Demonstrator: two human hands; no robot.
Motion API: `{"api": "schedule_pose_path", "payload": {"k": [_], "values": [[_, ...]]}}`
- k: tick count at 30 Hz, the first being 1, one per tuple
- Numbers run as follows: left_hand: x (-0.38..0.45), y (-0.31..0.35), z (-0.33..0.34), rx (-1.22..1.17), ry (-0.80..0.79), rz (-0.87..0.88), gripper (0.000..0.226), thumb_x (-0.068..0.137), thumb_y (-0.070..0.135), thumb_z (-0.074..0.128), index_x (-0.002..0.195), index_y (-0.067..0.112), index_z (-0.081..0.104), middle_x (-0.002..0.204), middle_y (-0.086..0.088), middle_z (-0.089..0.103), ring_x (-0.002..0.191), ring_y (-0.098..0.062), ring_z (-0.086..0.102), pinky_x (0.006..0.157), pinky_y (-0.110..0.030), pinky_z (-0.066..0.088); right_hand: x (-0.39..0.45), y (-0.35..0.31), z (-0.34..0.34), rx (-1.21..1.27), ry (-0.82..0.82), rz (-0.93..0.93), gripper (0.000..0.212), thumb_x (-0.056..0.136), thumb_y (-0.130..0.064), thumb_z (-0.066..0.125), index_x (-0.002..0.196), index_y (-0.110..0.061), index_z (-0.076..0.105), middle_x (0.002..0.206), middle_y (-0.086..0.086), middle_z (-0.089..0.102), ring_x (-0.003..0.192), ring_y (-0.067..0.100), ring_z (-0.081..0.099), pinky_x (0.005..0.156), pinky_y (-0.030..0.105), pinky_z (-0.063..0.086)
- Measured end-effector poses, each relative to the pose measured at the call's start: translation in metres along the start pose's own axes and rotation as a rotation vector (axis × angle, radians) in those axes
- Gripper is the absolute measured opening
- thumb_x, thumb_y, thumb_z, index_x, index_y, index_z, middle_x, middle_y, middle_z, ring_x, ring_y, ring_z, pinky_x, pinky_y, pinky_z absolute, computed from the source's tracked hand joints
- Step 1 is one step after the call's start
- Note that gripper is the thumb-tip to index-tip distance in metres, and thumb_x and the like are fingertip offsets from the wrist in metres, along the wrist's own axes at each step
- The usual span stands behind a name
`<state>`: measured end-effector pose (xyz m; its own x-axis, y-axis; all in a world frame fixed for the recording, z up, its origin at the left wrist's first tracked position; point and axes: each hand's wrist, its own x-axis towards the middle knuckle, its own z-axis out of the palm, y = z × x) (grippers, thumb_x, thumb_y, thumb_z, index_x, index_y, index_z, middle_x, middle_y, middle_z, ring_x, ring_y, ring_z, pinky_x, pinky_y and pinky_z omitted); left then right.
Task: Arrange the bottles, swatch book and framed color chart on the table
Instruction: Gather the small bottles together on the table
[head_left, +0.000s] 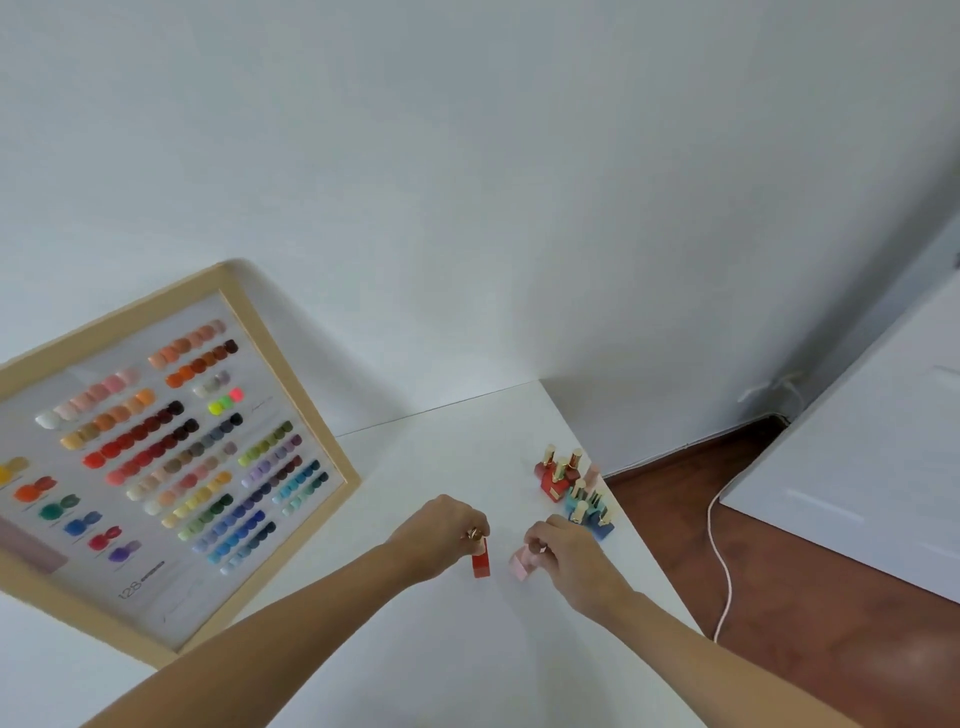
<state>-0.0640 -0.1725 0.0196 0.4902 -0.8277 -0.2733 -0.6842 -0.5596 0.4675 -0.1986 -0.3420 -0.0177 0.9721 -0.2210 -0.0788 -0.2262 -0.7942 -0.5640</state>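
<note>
While both arms reach forward over the white table (441, 649), the left hand (441, 535) pinches the gold cap of a red bottle (481, 564) and the right hand (566, 551) pinches the cap of a pink bottle (521, 565). Both bottles stand mid-table, near the bottle cluster (574, 491) at the right edge. Each looks small, light, rigid, probably breakable glass; grip at the cap. The framed chart (156, 457) leans at left.
</note>
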Motion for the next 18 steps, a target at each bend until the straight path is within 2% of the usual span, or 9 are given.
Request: {"api": "schedule_pose_path", "payload": {"k": [4, 7, 10, 13, 18], "values": [[0.024, 0.031, 0.008, 0.016, -0.032, 0.05, 0.024, 0.094, 0.023, 0.057, 0.115, 0.016, 0.067, 0.11, -0.005, 0.07, 0.1, -0.021, 0.064, 0.089, -0.035, 0.052, -0.015, 0.027, -0.019, -0.004, 0.048, 0.039, 0.007, 0.091, -0.011, 0.055, 0.095, -0.014, 0.061, 0.099, 0.0, 0.061, 0.086, 0.01, 0.051, 0.073, 0.007, 0.038], [0.041, 0.053, 0.016, 0.023, -0.045, 0.084, 0.026, 0.095, 0.022, 0.057, 0.117, 0.015, 0.066, 0.114, -0.006, 0.07, 0.101, -0.02, 0.065, 0.088, -0.029, 0.052, -0.024, 0.043, -0.032, -0.012, 0.061, 0.062, 0.007, 0.092, -0.011, 0.054, 0.092, -0.014, 0.061, 0.1, 0.0, 0.061, 0.09, 0.014, 0.055, 0.081, 0.018, 0.046], [0.056, 0.074, 0.025, 0.032, -0.057, 0.102, 0.027, 0.095, 0.022, 0.056, 0.119, 0.015, 0.066, 0.116, -0.006, 0.069, 0.103, -0.02, 0.064, 0.088, -0.027, 0.05, -0.031, 0.058, -0.043, -0.009, 0.058, 0.093, 0.007, 0.092, -0.011, 0.054, 0.089, -0.014, 0.06, 0.097, -0.001, 0.061, 0.088, 0.014, 0.056, 0.079, 0.021, 0.047], [0.067, 0.09, 0.032, 0.055, -0.09, 0.103, 0.026, 0.095, 0.022, 0.054, 0.116, 0.013, 0.067, 0.113, -0.008, 0.07, 0.1, -0.022, 0.064, 0.089, -0.034, 0.053, -0.036, 0.073, -0.05, -0.012, 0.053, 0.123, 0.009, 0.091, -0.008, 0.053, 0.087, -0.013, 0.059, 0.093, 0.001, 0.059, 0.083, 0.016, 0.055, 0.075, 0.029, 0.049], [0.083, 0.105, 0.044, 0.077, -0.129, 0.07, 0.025, 0.095, 0.021, 0.052, 0.109, 0.009, 0.068, 0.107, -0.012, 0.07, 0.096, -0.025, 0.065, 0.087, -0.038, 0.054, -0.037, 0.092, -0.054, -0.014, 0.063, 0.145, 0.013, 0.091, -0.006, 0.054, 0.088, -0.017, 0.06, 0.092, -0.003, 0.057, 0.08, 0.013, 0.054, 0.069, 0.021, 0.047]]}}
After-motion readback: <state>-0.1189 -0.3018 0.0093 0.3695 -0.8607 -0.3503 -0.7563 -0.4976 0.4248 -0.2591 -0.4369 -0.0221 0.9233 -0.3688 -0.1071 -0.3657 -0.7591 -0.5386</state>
